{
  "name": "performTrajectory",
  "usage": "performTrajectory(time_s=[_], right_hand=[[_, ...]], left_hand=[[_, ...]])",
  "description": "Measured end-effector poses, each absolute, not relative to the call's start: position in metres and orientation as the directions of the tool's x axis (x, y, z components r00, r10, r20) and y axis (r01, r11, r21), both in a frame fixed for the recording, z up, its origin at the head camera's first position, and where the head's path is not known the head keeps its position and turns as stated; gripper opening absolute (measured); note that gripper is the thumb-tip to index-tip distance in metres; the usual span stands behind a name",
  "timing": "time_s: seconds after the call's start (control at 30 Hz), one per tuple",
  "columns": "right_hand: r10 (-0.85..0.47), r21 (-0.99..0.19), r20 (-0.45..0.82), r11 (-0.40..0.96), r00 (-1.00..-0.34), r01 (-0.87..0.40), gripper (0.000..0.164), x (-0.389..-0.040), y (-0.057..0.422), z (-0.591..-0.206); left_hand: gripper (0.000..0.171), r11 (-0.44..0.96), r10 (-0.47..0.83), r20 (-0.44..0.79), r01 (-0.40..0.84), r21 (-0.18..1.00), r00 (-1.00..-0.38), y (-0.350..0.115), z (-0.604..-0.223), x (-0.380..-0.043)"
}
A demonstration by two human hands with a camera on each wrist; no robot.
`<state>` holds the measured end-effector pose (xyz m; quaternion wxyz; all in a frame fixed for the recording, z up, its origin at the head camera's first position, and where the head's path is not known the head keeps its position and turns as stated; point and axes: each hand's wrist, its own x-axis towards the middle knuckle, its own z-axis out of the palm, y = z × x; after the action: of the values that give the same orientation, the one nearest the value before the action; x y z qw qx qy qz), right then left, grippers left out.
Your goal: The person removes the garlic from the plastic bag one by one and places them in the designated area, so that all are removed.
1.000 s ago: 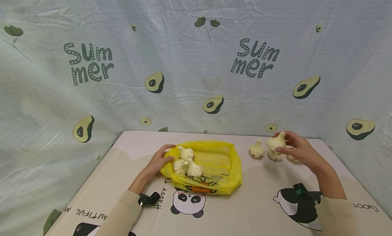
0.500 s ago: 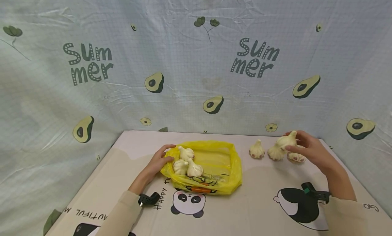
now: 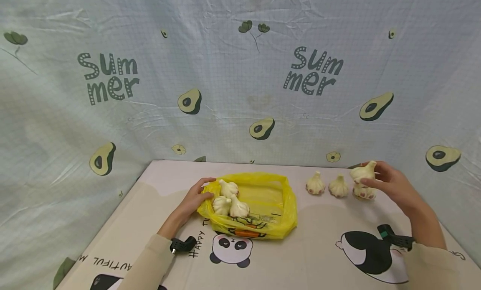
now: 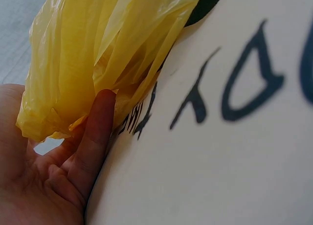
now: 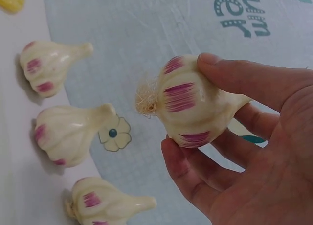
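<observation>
A garlic bulb (image 5: pixel 188 105), white with purple streaks and a tuft of roots, is held between the thumb and fingers of my right hand (image 3: pixel 394 185). The hand has it raised above the rightmost of a row of garlic bulbs on the table. In the right wrist view those bulbs lie to the left and below, one of them (image 5: pixel 73 134) in the middle. My left hand (image 3: pixel 195 194) grips the left edge of a yellow plastic bag (image 3: pixel 289 206), its fingers partly hidden by the plastic. Inside the bag's left side sit 3 garlic bulbs (image 3: pixel 239 207).
The bag's mouth faces up and its rim stands around the bulbs. A printed cloth (image 3: pixel 225 72) hangs behind the table (image 3: pixel 293 265) and at both sides. Panda drawings mark the tabletop.
My right hand has moved right with its garlic bulb, from above the row's middle bulb to above the rightmost one. The left hand and the bag have stayed put.
</observation>
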<state>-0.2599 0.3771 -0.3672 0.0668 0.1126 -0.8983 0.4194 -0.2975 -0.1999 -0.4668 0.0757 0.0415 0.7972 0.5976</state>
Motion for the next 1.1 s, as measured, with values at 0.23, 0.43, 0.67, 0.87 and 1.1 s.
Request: performTrajectory(time_s=[0.23,0.43,0.67,0.87,1.1], right_hand=[[-0.112,-0.749,0.194,0.625,-0.975,-0.221,0.052,-0.259,0.382,-0.368],[-0.088,-0.733,0.166,0.655,-0.982,-0.183,0.054,-0.261,0.387,-0.368],[-0.071,-0.744,0.173,0.644,-0.982,-0.178,0.048,-0.263,0.403,-0.37],[-0.066,-0.754,0.193,0.628,-0.979,-0.191,0.039,-0.264,0.421,-0.37],[-0.077,-0.78,0.189,0.593,-0.979,-0.197,0.031,-0.267,0.443,-0.372]], left_hand=[[0.053,0.286,0.151,-0.07,-0.024,0.958,-0.986,-0.2,-0.466,-0.296],[0.053,0.289,0.144,-0.063,-0.019,0.957,-0.988,-0.2,-0.467,-0.296],[0.053,0.298,0.131,-0.074,-0.032,0.954,-0.989,-0.201,-0.467,-0.294],[0.053,0.291,0.131,-0.071,-0.03,0.956,-0.989,-0.2,-0.466,-0.296],[0.053,0.29,0.138,-0.065,-0.023,0.957,-0.988,-0.198,-0.466,-0.296]])
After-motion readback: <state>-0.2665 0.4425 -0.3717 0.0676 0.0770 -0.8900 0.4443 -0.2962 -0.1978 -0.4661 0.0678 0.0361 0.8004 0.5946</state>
